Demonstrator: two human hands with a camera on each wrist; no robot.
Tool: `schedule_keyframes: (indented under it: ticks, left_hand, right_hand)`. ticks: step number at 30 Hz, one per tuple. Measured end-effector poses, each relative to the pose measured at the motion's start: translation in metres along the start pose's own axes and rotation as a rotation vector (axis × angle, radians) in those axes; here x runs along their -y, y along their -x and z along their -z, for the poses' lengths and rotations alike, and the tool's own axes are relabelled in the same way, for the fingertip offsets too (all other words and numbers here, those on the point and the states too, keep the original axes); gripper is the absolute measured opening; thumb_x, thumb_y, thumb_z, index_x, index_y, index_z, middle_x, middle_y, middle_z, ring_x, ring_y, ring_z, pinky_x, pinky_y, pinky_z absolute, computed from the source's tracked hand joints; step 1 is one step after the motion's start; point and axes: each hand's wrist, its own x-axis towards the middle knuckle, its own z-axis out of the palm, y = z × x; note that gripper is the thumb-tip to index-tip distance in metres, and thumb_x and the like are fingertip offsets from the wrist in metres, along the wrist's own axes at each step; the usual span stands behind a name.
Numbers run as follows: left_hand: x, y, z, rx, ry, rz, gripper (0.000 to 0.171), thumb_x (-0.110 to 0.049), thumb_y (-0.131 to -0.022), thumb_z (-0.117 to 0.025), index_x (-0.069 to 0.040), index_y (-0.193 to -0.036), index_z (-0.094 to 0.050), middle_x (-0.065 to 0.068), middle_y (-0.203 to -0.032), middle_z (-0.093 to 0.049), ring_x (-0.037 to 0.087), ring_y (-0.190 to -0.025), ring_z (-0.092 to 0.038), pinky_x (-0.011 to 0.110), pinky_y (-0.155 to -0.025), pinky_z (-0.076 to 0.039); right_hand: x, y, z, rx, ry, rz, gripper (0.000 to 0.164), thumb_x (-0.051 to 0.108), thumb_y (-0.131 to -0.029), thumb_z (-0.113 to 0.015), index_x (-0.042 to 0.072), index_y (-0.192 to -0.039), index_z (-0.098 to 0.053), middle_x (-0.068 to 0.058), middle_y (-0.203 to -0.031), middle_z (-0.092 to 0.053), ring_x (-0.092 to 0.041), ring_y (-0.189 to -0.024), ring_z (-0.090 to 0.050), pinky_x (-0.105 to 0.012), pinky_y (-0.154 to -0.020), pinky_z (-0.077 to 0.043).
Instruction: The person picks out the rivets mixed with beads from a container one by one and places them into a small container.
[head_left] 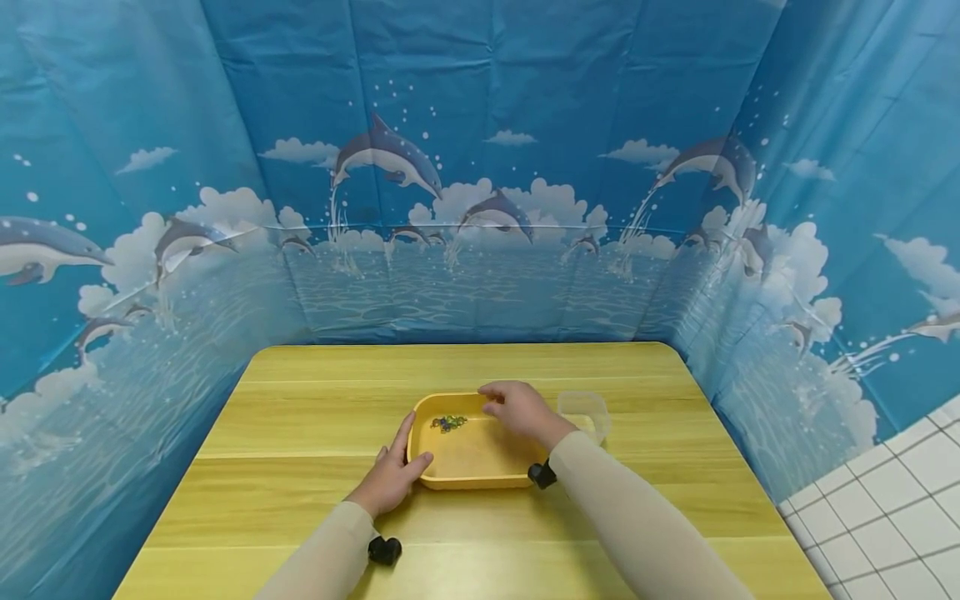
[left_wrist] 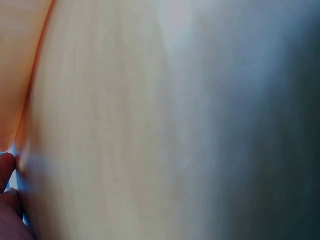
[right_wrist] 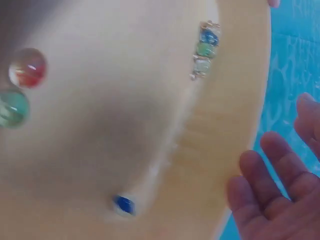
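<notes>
A yellow tray (head_left: 480,483) lies on the table with a cluster of small glass marbles (head_left: 448,423) toward its back left. My left hand (head_left: 392,477) holds the tray's left side, thumb over the rim and fingers along the outer wall. Over the back right part of the tray is my right hand (head_left: 521,410), its fingers loosely bent and nothing seen in them. The right wrist view shows its fingers beside the tray wall (right_wrist: 235,90), with a blue-cored marble (right_wrist: 124,205) and a red one (right_wrist: 28,67) on the tray floor. Fingertips show at the left wrist view's edge.
A clear plastic box (head_left: 587,405) stands just right of the tray, partly behind my right forearm. The wooden table (head_left: 315,433) reaches back to a blue dolphin-print curtain (head_left: 480,283). White tiles (head_left: 892,492) lie beyond the right edge.
</notes>
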Motion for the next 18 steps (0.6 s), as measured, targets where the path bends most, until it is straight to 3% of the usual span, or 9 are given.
schedule_keyframes:
  ticks: [9,14,18]
  left_hand:
    - [0.001,-0.001,0.001,0.005,-0.005,0.003,0.072,-0.053,-0.09,-0.05,-0.054,-0.142,0.0,0.0,-0.149,-0.032,0.047,-0.138,-0.006,0.063,-0.11,0.002]
    - [0.004,-0.004,0.0,0.004,-0.007,0.004,0.072,-0.054,-0.09,-0.05,-0.055,-0.142,0.0,-0.001,-0.149,-0.031,0.047,-0.139,-0.007,0.062,-0.11,0.002]
    - [0.005,-0.005,-0.001,0.006,-0.011,0.007,0.072,-0.055,-0.089,-0.049,-0.055,-0.142,0.001,-0.001,-0.149,-0.033,0.047,-0.139,-0.007,0.063,-0.11,0.002]
  right_hand:
    - [0.006,-0.009,0.01,0.028,-0.003,-0.009,0.033,0.031,-0.093,-0.056,0.03,-0.126,-0.057,0.006,-0.115,-0.061,-0.016,-0.105,-0.057,-0.037,-0.086,-0.05]
    - [0.001,-0.017,0.002,0.075,-0.053,0.011,0.034,0.03,-0.092,-0.057,0.023,-0.126,-0.059,0.008,-0.11,-0.063,-0.014,-0.101,-0.058,-0.036,-0.084,-0.05]
    - [-0.005,-0.024,-0.007,0.091,-0.085,-0.001,0.03,0.028,-0.092,-0.058,0.025,-0.122,-0.062,0.009,-0.113,-0.063,-0.014,-0.104,-0.058,-0.035,-0.085,-0.05]
